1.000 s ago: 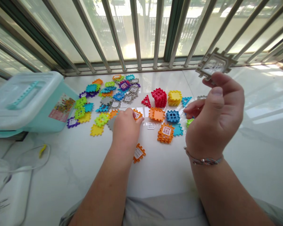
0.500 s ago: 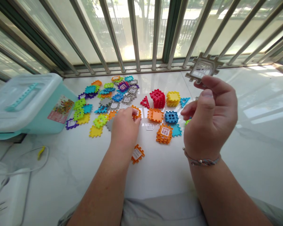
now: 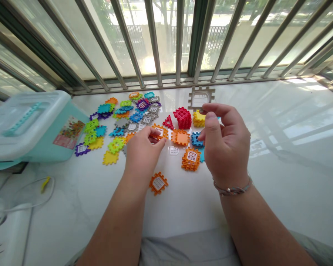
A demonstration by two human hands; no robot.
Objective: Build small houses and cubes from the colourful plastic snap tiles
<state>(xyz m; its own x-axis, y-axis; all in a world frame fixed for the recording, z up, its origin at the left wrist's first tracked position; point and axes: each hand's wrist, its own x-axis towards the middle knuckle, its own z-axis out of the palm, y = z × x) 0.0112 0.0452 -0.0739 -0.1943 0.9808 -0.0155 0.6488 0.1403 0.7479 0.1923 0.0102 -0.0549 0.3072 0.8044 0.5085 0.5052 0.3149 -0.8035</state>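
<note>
My right hand (image 3: 226, 146) pinches a grey square window-frame tile (image 3: 201, 98) between thumb and fingers, held above the toy pieces. My left hand (image 3: 141, 149) rests on the white floor with its fingers closed on an orange window tile (image 3: 159, 132). Close by lie a flat orange tile (image 3: 181, 137), a blue grid tile (image 3: 195, 139), an orange stack with a white window (image 3: 191, 159), a red cube (image 3: 183, 117) and a yellow cube (image 3: 199, 119). Another orange window tile (image 3: 158, 183) lies beside my left wrist. A small white window insert (image 3: 173, 150) lies between my hands.
A heap of coloured interlocking tiles (image 3: 122, 114) spreads to the left. A light teal storage box with a lid (image 3: 30, 127) stands at far left. White cables (image 3: 30, 192) trail at the lower left. Window bars (image 3: 155, 44) close off the back.
My right hand has come down and leftward with the grey frame tile, from up by the bars to just above the cubes. My left hand has stayed on the orange tile.
</note>
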